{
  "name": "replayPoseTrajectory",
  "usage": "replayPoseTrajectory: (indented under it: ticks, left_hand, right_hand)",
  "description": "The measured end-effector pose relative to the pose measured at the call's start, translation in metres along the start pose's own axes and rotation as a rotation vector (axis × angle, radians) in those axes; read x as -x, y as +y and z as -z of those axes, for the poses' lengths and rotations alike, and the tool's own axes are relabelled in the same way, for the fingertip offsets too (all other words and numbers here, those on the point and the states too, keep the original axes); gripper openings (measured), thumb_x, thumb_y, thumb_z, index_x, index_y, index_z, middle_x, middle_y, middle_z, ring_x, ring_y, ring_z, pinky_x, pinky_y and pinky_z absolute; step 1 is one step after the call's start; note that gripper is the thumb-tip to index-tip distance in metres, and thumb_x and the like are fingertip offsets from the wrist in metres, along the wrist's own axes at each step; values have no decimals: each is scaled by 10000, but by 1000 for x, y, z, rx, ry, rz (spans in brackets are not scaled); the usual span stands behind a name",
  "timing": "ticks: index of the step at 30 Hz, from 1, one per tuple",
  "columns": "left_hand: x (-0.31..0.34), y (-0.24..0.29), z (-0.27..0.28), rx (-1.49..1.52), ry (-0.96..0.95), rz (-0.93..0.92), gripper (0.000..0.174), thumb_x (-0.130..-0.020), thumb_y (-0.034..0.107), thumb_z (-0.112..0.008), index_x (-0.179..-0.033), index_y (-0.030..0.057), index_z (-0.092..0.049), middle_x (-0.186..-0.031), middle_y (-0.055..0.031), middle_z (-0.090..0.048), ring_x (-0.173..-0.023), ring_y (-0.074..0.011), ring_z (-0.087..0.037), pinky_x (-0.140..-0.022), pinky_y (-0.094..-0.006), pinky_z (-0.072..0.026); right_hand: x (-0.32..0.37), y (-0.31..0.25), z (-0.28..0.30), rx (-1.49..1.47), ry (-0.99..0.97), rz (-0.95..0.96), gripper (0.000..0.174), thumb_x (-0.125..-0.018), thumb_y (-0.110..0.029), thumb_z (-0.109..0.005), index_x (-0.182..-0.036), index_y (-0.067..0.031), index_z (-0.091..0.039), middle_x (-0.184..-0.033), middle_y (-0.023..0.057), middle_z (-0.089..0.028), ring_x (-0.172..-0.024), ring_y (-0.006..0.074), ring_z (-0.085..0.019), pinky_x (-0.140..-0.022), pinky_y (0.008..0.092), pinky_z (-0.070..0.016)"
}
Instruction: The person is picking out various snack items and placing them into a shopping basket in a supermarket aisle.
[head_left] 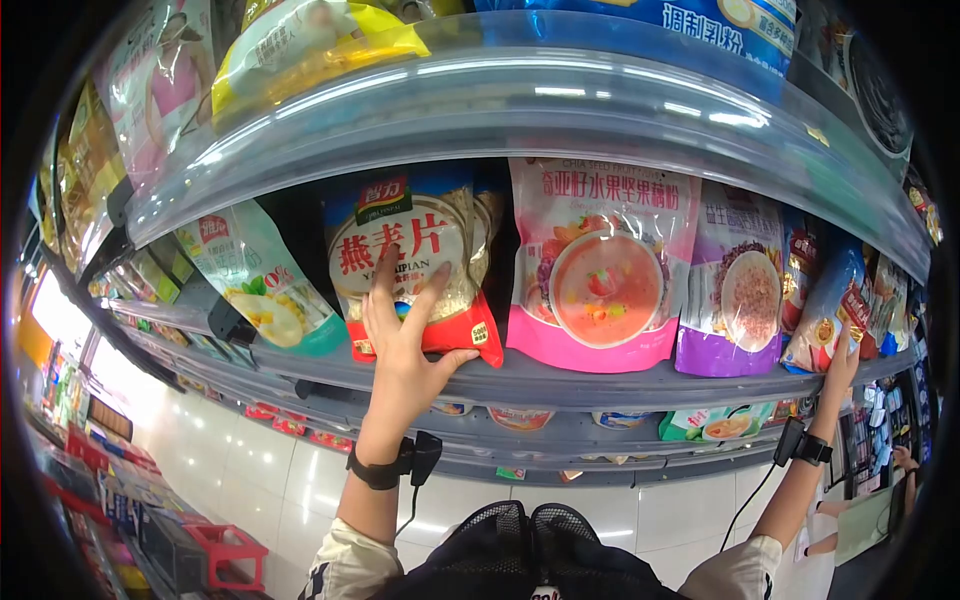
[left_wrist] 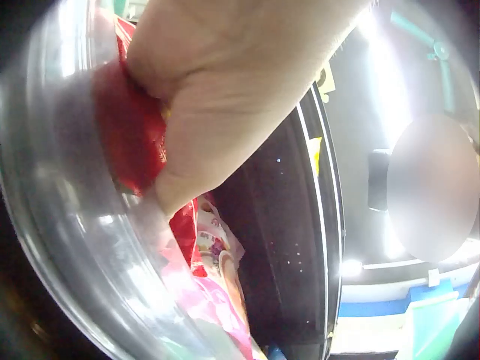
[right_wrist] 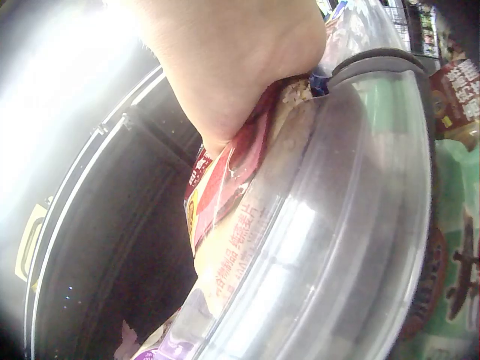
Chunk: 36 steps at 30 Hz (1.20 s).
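Note:
My left hand (head_left: 405, 330) rests on the front of an oatmeal bag (head_left: 425, 232), its fingers spread straight over the lettering and its thumb stretched along the red lower part. In the left wrist view, the heel and thumb lie against red packaging (left_wrist: 131, 135), with the fingertips hidden. Toward the right end of the same shelf, my right hand (head_left: 843, 362) touches a blue, tan and red food bag (head_left: 828, 318), its fingers pointing up along the front. The right wrist view has that bag (right_wrist: 232, 187) under the hand, which hides most of its fingers.
Between the hands stand a pink pouch (head_left: 605, 270) and a purple pouch (head_left: 733, 280). A green and white pouch (head_left: 265, 290) leans at the left. Above runs a clear curved shelf guard (head_left: 480, 100); lower shelves hold more packs. Red baskets (head_left: 225, 555) stand on the floor.

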<state>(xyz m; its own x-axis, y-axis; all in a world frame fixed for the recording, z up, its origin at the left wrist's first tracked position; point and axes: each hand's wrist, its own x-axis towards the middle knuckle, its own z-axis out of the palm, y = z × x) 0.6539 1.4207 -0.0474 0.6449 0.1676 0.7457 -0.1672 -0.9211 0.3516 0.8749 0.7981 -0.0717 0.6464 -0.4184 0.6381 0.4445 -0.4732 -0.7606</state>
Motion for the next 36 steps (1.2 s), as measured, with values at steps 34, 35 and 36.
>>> replayPoseTrajectory:
  ticks: [34,35,36]
  left_hand:
    - [-13,39,-2,181,-129,-76,346,-828,140,-637,-1160,59,-583,-1420,-182,-370,-1322,-359,-340,-1085,-467,-258]
    - [-14,41,-1,137,-125,-105,440,-830,100,-631,-1239,4,-498,-1416,-193,-372,-1298,-345,-381,-1072,-396,-298]
    - [-16,44,-1,135,-126,-106,440,-830,100,-631,-1239,4,-498,-1416,-193,-372,-1298,-345,-381,-1072,-396,-298]
  right_hand:
    - [35,-82,-25,306,259,295,395,-923,-268,-595,-1159,42,-530,-1024,128,-592,-954,193,-562,-862,314,-432]
    - [44,-95,-26,505,460,536,370,-914,-233,-607,-1155,36,-531,-1016,128,-574,-961,207,-555,-873,319,-425]
    - [55,-112,-26,504,460,534,370,-914,-233,-607,-1155,36,-531,-1016,128,-574,-961,207,-555,-873,319,-425]
